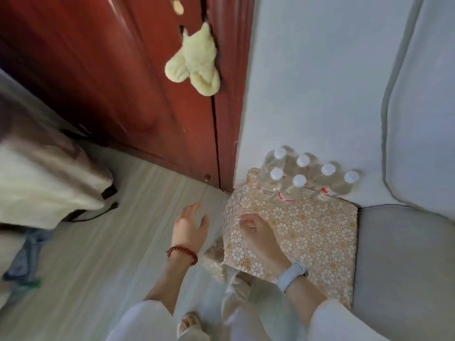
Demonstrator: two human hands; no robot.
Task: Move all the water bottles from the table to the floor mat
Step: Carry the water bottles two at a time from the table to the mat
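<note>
Several clear water bottles [299, 183] with white caps and red labels stand upright in a cluster at the far edge of a small table [320, 232] covered with a gold floral cloth, close to the wall. My right hand [256, 232], with a pale blue wristband, hovers over the table's near left part, fingers loosely curled, holding nothing. My left hand [189, 225], with a red bead bracelet, hangs over the floor left of the table, fingers spread and empty. No floor mat is visible.
A red-brown wooden door [138, 77] with a pale yellow towel [194, 62] hanging on it stands behind. A grey sofa [403, 262] borders the table on the right. Light wood-look floor [110, 254] lies to the left, with a draped cloth [41, 178] at far left.
</note>
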